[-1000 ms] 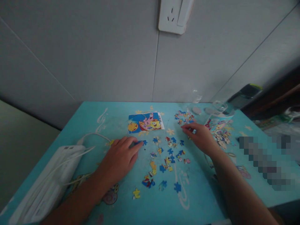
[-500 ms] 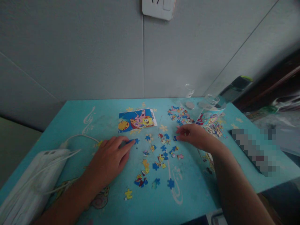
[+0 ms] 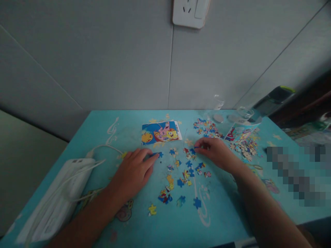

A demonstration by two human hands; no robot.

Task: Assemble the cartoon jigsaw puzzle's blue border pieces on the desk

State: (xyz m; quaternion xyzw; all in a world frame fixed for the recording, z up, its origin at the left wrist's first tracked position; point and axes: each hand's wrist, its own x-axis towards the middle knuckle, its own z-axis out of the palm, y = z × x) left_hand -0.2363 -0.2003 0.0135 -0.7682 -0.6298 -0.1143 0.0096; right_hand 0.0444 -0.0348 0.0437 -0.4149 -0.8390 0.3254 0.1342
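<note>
My left hand (image 3: pixel 134 172) lies flat on the turquoise table (image 3: pixel 144 227), fingers stretched, fingertips resting on a blue puzzle piece (image 3: pixel 158 154). My right hand (image 3: pixel 217 153) hovers over the scattered puzzle pieces (image 3: pixel 184 174), its thumb and fingers pinched on a small blue piece (image 3: pixel 197 147). A printed cartoon reference picture (image 3: pixel 160 132) lies beyond the loose pieces. A second heap of pieces (image 3: pixel 205 126) sits behind my right hand.
A white power strip (image 3: pixel 64 189) with cables lies at the left edge. A tipped puzzle tub (image 3: pixel 241 132) with spilled pieces (image 3: pixel 244 148) and a clear glass (image 3: pixel 218 103) stand at the back right. A wall socket (image 3: pixel 190 12) is above.
My right hand has drawn back to the left from the far heap to the middle pieces and pinched a small blue piece. My left hand has stayed put.
</note>
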